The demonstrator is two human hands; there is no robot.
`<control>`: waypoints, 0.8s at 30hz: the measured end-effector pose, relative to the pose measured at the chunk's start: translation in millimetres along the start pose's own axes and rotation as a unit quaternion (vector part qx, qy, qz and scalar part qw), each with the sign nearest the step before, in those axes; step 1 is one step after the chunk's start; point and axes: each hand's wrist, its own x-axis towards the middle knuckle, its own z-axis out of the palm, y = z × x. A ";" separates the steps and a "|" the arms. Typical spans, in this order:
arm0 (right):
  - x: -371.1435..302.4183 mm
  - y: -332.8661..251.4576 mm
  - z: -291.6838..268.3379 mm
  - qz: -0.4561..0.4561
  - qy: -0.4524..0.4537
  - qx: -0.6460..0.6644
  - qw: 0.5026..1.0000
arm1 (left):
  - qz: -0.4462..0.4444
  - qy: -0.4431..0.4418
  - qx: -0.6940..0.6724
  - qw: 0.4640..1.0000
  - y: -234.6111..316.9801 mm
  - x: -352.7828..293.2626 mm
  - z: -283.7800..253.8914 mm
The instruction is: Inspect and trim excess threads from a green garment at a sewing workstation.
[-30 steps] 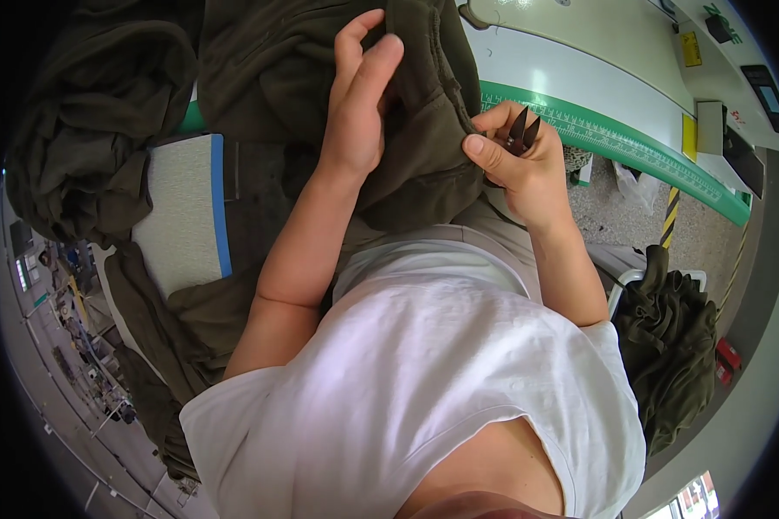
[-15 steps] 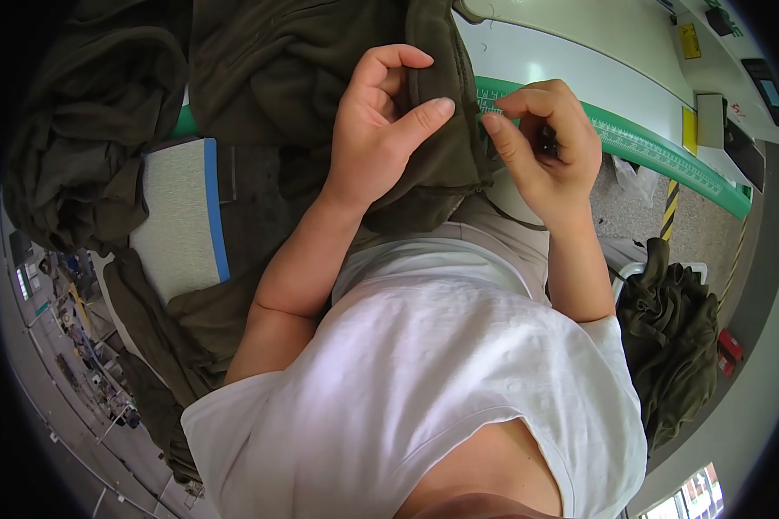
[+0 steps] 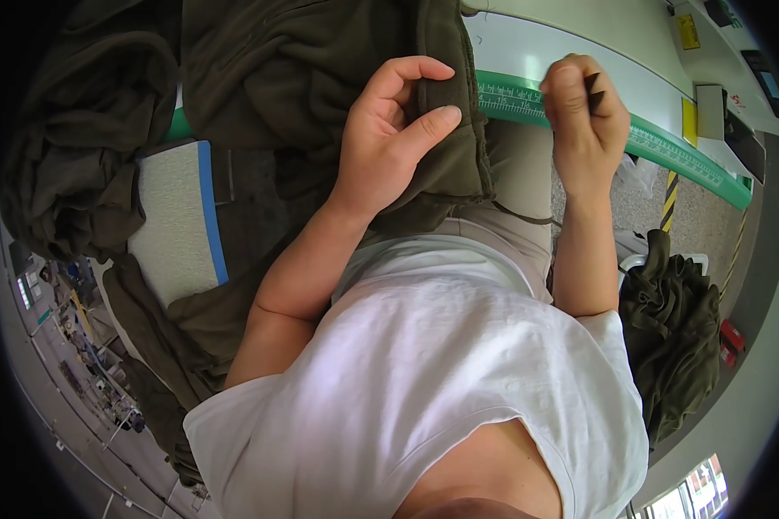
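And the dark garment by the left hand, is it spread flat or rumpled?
Rumpled: loose, uneven creases run across the dark garment.

One ruler (image 3: 511, 97); one left hand (image 3: 383, 143), one right hand (image 3: 582, 112), one pair of snips (image 3: 595, 90) near it; one shirt (image 3: 441, 363), one cloth pile (image 3: 666, 337) below; two yellow stickers (image 3: 689, 31) above its right half.

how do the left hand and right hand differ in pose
The left hand is open, thumb and index finger apart, at the dark olive garment; the right hand is curled closed by the green ruler strip. The right hand holds a dark pointed tool; none shows in the left hand. Both are bare.
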 end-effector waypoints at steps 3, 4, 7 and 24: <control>0.1 -4.7 7.5 -0.043 -0.115 -0.078 0.989 | 0.005 -0.006 0.005 1.000 1.8 -1.5 3.3; 2.3 -1.5 10.1 -0.103 -0.130 -0.115 0.979 | 0.008 -0.008 0.008 1.000 2.1 -2.1 3.8; 4.6 3.0 12.3 -0.220 -0.156 -0.187 0.945 | 0.004 -0.008 0.029 1.000 -0.3 -4.3 3.2; -13.4 -6.5 -2.1 -0.020 -0.206 -0.110 0.972 | 0.004 -0.010 0.012 1.000 -2.6 -2.4 1.3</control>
